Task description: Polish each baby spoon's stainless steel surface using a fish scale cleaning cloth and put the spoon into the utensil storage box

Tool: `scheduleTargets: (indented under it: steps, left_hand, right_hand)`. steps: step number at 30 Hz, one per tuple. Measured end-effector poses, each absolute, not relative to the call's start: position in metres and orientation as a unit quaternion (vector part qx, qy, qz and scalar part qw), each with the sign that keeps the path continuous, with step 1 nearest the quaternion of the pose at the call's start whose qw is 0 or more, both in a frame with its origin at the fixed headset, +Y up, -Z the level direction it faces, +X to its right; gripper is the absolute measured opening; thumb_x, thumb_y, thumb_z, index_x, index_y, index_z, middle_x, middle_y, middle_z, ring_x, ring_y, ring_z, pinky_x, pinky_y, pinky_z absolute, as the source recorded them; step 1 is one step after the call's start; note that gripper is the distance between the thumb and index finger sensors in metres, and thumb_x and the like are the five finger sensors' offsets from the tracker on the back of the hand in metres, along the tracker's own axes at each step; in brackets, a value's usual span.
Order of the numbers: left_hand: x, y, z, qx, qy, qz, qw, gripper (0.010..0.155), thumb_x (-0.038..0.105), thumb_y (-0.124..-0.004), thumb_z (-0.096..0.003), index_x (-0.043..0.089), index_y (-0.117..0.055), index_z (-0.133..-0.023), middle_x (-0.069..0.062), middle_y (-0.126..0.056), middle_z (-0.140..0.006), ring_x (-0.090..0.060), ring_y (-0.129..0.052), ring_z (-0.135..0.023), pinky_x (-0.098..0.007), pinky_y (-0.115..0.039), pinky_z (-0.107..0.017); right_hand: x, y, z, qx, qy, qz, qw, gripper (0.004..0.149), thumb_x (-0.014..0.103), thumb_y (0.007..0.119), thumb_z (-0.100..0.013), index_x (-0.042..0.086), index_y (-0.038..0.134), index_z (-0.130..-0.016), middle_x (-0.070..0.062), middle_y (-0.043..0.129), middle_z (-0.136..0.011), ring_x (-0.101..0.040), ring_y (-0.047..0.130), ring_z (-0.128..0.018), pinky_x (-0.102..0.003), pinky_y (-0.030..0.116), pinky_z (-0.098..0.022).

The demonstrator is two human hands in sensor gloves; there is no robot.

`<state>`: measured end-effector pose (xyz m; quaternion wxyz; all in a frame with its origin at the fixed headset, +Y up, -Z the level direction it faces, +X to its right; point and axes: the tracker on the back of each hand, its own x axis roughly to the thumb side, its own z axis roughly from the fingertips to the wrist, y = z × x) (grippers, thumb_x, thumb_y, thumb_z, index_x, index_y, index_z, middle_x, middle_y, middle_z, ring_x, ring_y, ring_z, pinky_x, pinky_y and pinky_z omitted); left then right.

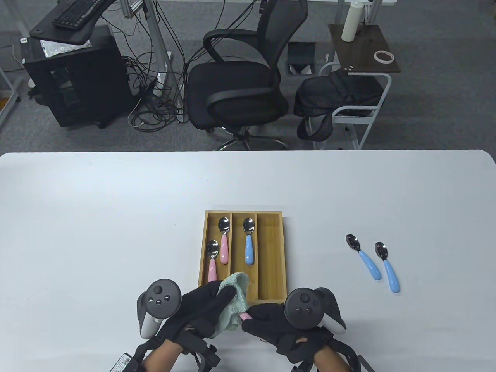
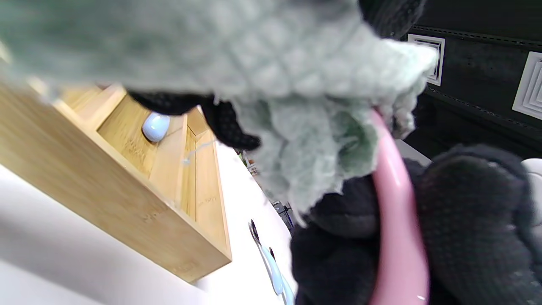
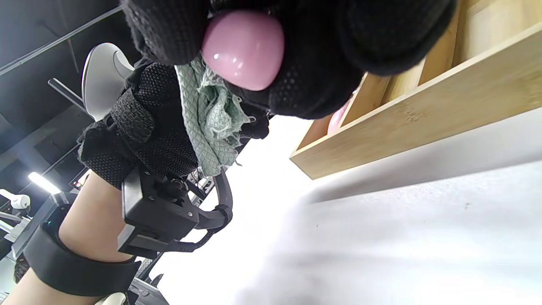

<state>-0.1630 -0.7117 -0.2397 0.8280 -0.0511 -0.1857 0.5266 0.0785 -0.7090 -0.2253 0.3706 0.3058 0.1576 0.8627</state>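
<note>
My right hand (image 1: pixel 267 319) grips a pink-handled spoon (image 1: pixel 245 317) by its handle (image 3: pixel 242 48), just in front of the wooden utensil box (image 1: pixel 271 257). My left hand (image 1: pixel 207 306) holds the green fish scale cloth (image 1: pixel 232 304) bunched around that spoon's bowl, which is hidden. The pink handle (image 2: pixel 398 237) comes out from under the cloth (image 2: pixel 305 140) in the left wrist view. In the box lie two pink spoons (image 1: pixel 224 240) (image 1: pixel 212 260) in the left slot and a blue spoon (image 1: pixel 249 240) in the middle slot. The right slot holds nothing.
Two blue-handled spoons (image 1: pixel 364 257) (image 1: pixel 388 267) lie on the white table (image 1: pixel 97 232) to the right of the box. An office chair (image 1: pixel 242 77) and a side table with a bag stand beyond the table's far edge.
</note>
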Motion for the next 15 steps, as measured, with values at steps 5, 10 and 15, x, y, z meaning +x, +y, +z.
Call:
scheduleTargets:
  steps: [5,10,15]
  left_hand:
    - [-0.165,-0.711,-0.24,-0.051,-0.179,0.532,0.826,0.054,0.048,-0.063,-0.0599,0.006,-0.084,-0.087,-0.003,-0.101,-0.063,-0.015,-0.11,-0.046,-0.038,-0.095,-0.04]
    - [-0.173,-0.706,-0.241,-0.005,-0.166,0.508,0.845,0.051,0.048,-0.062,-0.0609,0.01,-0.084,-0.087,-0.001,-0.101,-0.064,-0.015,-0.11,-0.047,-0.039,-0.095,-0.041]
    - [-0.222,-0.705,-0.257,0.03,-0.065,0.545,0.836,0.05,0.049,-0.062,-0.0618,0.012,-0.083,-0.087,0.002,-0.1,-0.065,-0.014,-0.11,-0.048,-0.039,-0.094,-0.041]
  right_hand:
    - [0.077,-0.707,-0.223,0.312,0.154,0.862,0.368,0.048,0.053,0.066,-0.062,0.015,0.08,-0.088,0.0,0.093,-0.067,-0.015,0.099,-0.036,-0.026,0.089,-0.027]
    - [0.079,-0.706,-0.223,0.304,0.147,0.866,0.368,0.049,0.053,0.068,-0.061,0.014,0.083,-0.086,0.0,0.095,-0.064,-0.003,0.095,-0.023,-0.02,0.087,-0.018]
    - [0.088,-0.72,-0.237,0.248,0.191,0.864,0.395,0.049,0.05,0.066,-0.063,0.011,0.077,-0.09,-0.004,0.092,-0.07,-0.01,0.099,-0.031,-0.024,0.09,-0.023]
